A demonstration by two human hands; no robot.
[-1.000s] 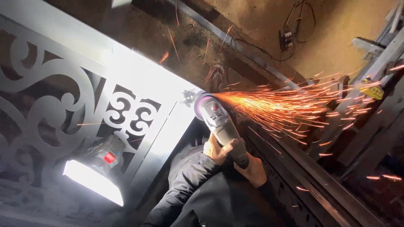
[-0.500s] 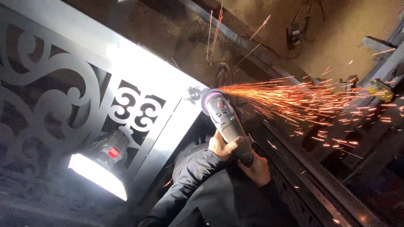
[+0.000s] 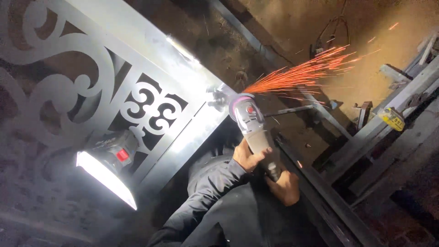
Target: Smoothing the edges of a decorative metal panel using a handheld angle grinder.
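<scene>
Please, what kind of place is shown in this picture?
Probably a metal fabrication or welding workshop. Both hands grip an angle grinder throwing orange sparks at the corner of a decorative cut-metal panel. Steel bars lie on a dirt floor, and a portable work light shines nearby.

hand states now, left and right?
Left hand: closed around the angle grinder body.
Right hand: closed on the grinder's rear handle end.

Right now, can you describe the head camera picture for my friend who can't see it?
Two hands, left hand and right hand, hold a grey angle grinder against a decorative metal panel, throwing orange sparks. A bright work light shines at lower left.
</scene>
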